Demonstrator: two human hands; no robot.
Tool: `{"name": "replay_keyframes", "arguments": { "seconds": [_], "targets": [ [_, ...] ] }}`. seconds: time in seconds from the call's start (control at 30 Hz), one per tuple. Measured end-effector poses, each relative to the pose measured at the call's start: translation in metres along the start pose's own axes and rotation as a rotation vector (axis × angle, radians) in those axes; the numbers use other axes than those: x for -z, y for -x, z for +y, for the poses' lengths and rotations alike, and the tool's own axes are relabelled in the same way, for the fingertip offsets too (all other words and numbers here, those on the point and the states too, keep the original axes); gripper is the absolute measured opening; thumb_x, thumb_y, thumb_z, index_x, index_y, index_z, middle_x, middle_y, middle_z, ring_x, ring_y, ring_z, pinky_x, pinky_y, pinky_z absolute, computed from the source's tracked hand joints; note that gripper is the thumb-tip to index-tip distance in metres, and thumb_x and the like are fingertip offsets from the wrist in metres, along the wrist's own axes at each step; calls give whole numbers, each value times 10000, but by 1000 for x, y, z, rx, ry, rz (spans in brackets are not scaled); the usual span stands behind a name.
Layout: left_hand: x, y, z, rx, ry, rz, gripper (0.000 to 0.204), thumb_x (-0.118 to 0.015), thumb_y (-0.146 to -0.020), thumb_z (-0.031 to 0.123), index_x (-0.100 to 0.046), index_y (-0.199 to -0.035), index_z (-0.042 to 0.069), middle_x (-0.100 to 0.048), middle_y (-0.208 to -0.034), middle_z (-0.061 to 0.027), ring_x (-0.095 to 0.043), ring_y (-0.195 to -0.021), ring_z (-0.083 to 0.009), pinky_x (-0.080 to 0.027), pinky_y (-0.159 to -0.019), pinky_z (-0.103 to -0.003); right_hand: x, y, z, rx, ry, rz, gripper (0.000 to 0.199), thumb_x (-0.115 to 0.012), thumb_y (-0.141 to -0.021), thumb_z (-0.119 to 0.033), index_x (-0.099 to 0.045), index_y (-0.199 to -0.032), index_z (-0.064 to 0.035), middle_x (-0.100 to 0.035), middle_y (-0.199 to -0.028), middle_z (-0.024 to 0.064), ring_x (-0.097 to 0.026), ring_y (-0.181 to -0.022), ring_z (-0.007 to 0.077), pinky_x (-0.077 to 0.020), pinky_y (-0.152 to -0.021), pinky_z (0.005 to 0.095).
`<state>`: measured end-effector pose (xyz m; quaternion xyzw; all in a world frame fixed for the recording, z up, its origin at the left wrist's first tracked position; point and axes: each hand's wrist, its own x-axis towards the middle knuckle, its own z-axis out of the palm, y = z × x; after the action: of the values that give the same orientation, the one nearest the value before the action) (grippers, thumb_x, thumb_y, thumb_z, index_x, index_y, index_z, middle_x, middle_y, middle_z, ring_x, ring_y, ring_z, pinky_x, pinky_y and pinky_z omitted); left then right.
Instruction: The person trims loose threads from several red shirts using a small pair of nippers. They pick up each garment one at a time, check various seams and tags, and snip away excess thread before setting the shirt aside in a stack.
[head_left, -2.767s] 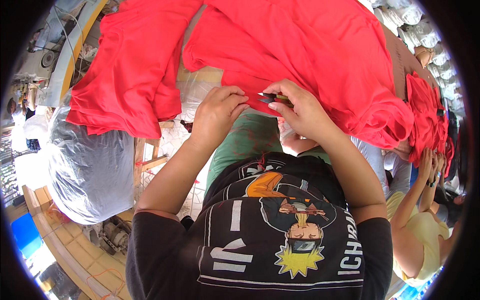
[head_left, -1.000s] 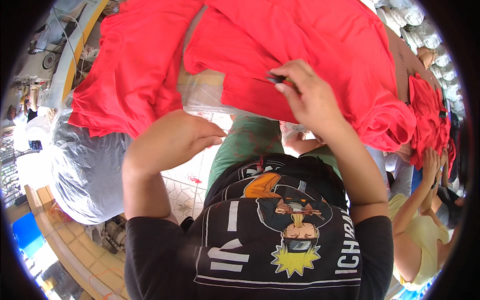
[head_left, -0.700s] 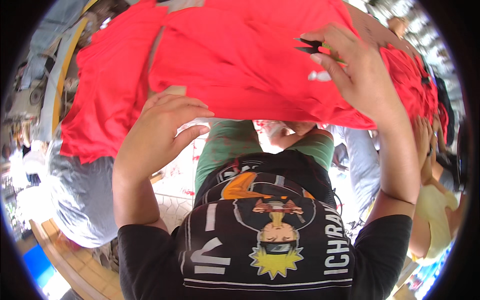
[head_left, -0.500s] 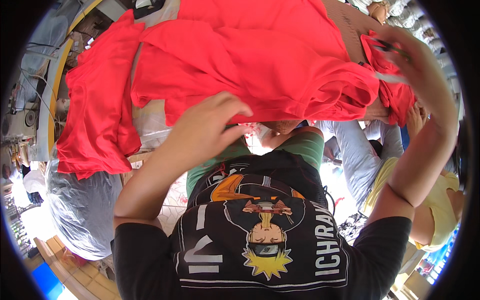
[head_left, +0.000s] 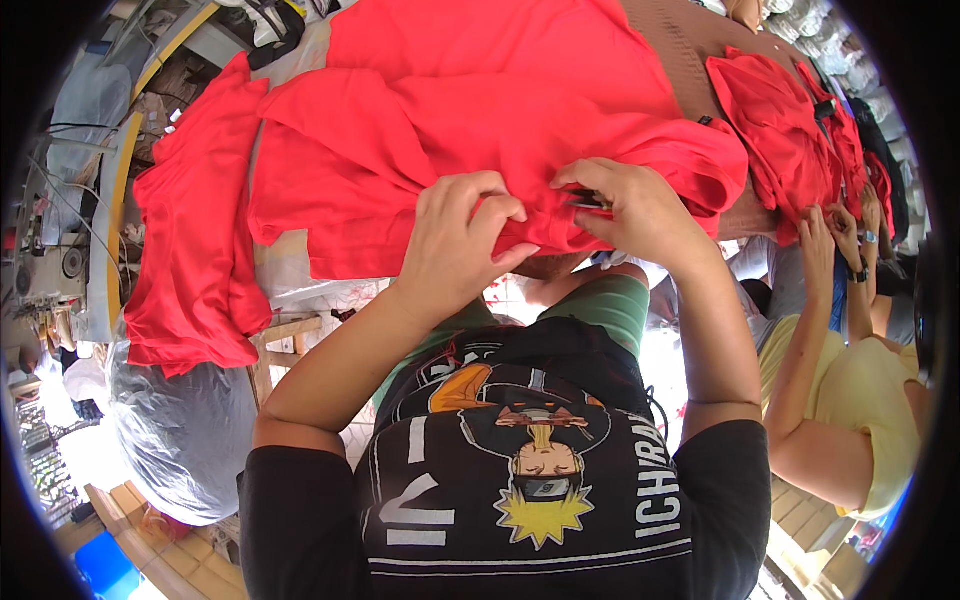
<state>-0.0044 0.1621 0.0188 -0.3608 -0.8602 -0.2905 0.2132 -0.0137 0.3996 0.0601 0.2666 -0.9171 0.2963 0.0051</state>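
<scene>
Now that your right hand (head_left: pixel 645 212) has swung back from upper right to centre in the head view, fingers clamped on dark snips (head_left: pixel 588 199), they seem within reach of the red cloth (head_left: pixel 480 130) spread across upper centre; your left hand's (head_left: pixel 452 232) thumb and forefinger stand apart.

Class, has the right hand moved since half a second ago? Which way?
Yes, left: judged against the bare strip of brown tabletop, the right hand went from its right side to the red fabric on its left.
</scene>
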Motion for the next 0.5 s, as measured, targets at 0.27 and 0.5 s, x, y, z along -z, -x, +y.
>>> {"name": "replay_keyframes", "arguments": {
  "seconds": [0.27,0.5],
  "targets": [
    [-12,13,-9,63,-73,85,282,-844,-640,217,-652,-828,132,-549,-1074,-2,-497,-1015,-229,-369,-842,-387,0,-6,5,-147,-183,-64,270,-676,-773,60,-629,-1032,0,-673,-914,99,-656,-805,170,-518,-744,284],
    [31,9,-8,-217,277,-78,226,-821,-686,173,-621,-726,74,-610,-794,-15,-563,-726,-197,-440,-673,-325,0,-6,7,-123,-210,-27,250,-676,-770,66,-643,-1008,-2,-663,-916,88,-645,-795,160,-511,-734,278]
  ]
}}
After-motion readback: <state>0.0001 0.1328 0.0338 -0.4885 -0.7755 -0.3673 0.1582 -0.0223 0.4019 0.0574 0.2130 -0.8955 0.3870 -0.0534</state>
